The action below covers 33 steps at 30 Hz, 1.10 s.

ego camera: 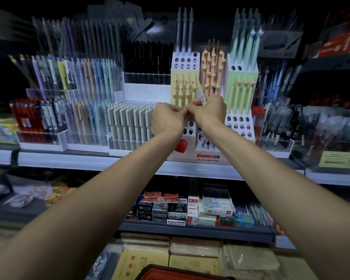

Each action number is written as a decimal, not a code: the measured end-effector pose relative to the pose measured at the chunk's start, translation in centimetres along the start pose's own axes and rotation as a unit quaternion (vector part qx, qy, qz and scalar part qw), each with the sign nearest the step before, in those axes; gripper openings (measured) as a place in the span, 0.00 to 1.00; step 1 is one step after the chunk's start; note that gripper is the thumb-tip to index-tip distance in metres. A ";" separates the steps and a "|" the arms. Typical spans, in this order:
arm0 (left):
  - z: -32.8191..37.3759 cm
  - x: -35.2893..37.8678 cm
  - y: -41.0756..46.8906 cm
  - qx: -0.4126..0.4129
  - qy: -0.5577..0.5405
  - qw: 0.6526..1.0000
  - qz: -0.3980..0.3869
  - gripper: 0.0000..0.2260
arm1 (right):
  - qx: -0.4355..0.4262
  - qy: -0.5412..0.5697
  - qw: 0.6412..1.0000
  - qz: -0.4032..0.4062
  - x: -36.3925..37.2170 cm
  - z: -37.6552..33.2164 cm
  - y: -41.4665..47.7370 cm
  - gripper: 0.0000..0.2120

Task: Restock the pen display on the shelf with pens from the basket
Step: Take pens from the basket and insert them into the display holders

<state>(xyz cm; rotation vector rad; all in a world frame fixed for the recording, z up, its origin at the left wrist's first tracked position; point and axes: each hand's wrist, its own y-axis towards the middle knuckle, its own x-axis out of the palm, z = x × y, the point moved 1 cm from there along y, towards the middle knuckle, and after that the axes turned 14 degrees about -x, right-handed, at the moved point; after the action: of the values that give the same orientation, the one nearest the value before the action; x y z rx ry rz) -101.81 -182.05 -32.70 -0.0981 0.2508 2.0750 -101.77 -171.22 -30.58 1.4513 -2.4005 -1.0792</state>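
A white stepped pen display with round holes stands on the shelf, holding yellow, peach, green and pale blue pens. Both arms reach up to its middle. My right hand grips a pale pen that sticks up and left out of the fist. My left hand meets it fingertip to fingertip, pinching at the pen's lower end in front of the yellow pens. The red basket shows only its rim at the bottom edge.
Clear trays of pens fill the shelf to the left, and more pen bins stand to the right. The shelf edge runs below. The lower shelf holds small boxes and stacked notebooks.
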 end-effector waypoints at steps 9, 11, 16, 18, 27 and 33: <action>0.1 0.1 -1.0 -0.020 0.000 1.000 0.018 0.08 | -0.011 -0.037 0.999 -0.001 -0.2 -0.6 -0.5 0.12; 0.2 0.1 -1.2 -0.027 -0.004 0.999 0.023 0.09 | -0.012 -0.042 0.999 0.001 -0.3 -0.6 -0.4 0.19; 0.6 -0.5 -1.4 -0.055 -0.001 0.998 -0.005 0.09 | -0.003 -0.026 0.999 -0.026 -1.0 -0.9 -0.2 0.09; 0.6 -1.0 -1.4 -0.058 0.002 0.998 -0.015 0.08 | 0.011 -0.016 0.999 -0.037 -1.8 -0.8 -0.5 0.09; -0.4 -3.1 -3.7 -0.129 -0.102 0.980 -0.111 0.04 | 0.052 -0.045 0.990 -0.127 -6.3 0.1 -3.6 0.08; -1.3 -4.8 -5.2 -0.144 -0.118 0.973 -0.136 0.07 | 0.036 -0.025 0.995 -0.085 -8.1 0.4 -4.9 0.12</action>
<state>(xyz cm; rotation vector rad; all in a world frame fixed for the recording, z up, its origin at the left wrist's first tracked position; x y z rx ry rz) -94.93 -183.93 -33.88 -0.0558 -0.2006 1.8165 -94.16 -165.80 -32.05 1.6978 -2.4096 -1.0861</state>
